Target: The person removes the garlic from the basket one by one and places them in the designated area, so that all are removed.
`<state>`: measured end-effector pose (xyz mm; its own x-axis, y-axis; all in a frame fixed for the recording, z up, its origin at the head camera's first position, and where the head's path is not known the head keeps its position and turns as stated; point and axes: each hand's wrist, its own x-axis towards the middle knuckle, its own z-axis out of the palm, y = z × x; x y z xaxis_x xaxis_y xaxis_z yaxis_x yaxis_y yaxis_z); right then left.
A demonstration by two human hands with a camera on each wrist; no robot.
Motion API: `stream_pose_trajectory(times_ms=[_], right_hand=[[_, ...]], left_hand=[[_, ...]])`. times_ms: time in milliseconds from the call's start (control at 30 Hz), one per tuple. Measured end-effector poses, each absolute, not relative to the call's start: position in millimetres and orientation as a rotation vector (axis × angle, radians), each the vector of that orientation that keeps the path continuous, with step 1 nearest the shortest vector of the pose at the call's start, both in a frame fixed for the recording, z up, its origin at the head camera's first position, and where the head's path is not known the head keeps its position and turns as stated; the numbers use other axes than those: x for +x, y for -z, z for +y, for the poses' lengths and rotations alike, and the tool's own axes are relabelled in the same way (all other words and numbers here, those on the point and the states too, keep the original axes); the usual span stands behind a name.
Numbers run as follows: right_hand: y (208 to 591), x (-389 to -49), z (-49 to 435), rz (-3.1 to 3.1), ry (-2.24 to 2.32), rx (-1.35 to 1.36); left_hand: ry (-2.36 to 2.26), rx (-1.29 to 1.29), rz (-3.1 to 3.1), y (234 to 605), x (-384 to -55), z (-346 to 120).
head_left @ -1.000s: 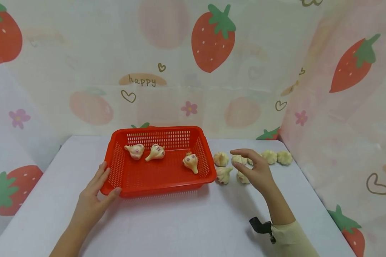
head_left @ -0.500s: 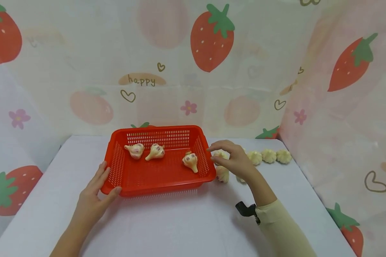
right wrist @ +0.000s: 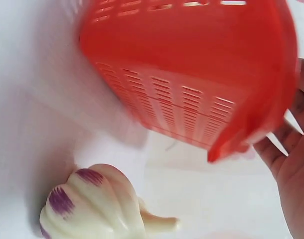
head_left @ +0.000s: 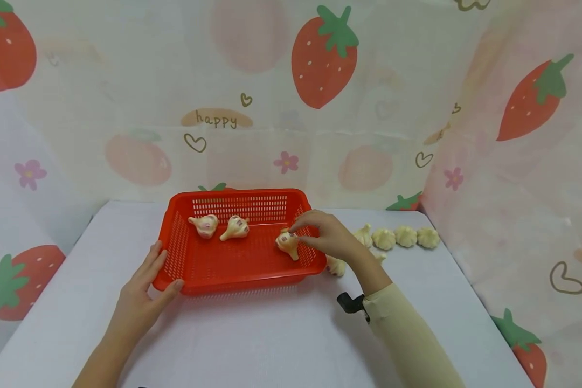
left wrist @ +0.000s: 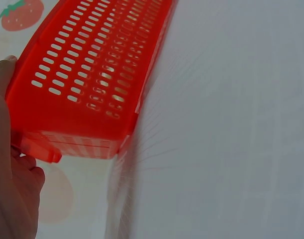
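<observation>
A red plastic basket [head_left: 233,261] with slotted walls stands on the white table, holding three garlic bulbs. Two of them, a left bulb [head_left: 205,226] and a middle bulb [head_left: 235,228], lie toward the back. The third bulb [head_left: 285,245] is near the right wall. My left hand [head_left: 138,304] grips the basket's left front corner, thumb at the front rim. Over the right rim reaches my right hand [head_left: 327,234], thumb and index finger apart, fingertips overlapping the third bulb. In the right wrist view the basket wall hides those fingertips.
Several garlic bulbs [head_left: 383,238] form a row on the table right of the basket. Another bulb [head_left: 336,265] lies close by the basket's right wall, under the right forearm. A strawberry-print cloth [head_left: 252,151] hangs behind and at the sides.
My right hand has moved left from above the loose garlic bulbs, across the basket's right rim to the bulb inside. The left hand and the basket have stayed in place.
</observation>
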<state>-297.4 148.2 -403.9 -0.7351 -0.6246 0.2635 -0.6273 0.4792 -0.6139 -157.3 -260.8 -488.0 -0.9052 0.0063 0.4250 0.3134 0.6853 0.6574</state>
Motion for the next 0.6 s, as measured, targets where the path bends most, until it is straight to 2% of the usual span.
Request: stream_pose_trajectory(times_ms=[600], right_hand=[[420.2,-317.1,123.1,-2.91,-1.057,1.178]], left_hand=[[1.076,-0.265,-2.473,490.9,-158.6,-263.1]])
